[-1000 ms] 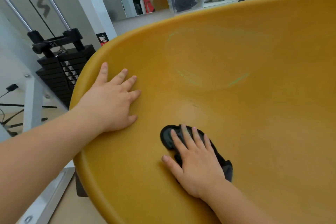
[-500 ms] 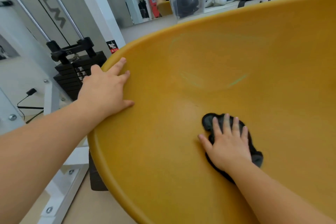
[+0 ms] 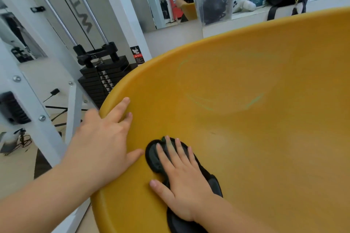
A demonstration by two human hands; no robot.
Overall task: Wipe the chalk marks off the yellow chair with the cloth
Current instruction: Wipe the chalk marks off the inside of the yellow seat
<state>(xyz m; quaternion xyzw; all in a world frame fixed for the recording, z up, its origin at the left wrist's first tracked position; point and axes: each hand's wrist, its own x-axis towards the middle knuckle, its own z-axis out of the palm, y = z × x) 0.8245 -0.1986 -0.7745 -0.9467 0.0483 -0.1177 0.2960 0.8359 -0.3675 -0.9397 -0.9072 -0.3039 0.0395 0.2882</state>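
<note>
Head view: the cloth (image 3: 154, 157), likely soft and limp, lies on the chair (image 3: 265, 147) under the right hand (image 3: 184, 181), whose straight, spread fingers press it; flat palm pressure should drive it. Its long axis runs from the fingertips back past the wrist. The left hand (image 3: 102, 143), fingers spread, rests on the rim. Chalk marks (image 3: 200, 103) lie well beyond the right fingertips.

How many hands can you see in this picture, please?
2. The left hand lies flat over the left rim of the yellow chair. The right hand, just beside it, presses the black cloth flat against the seat. No others show.
</note>
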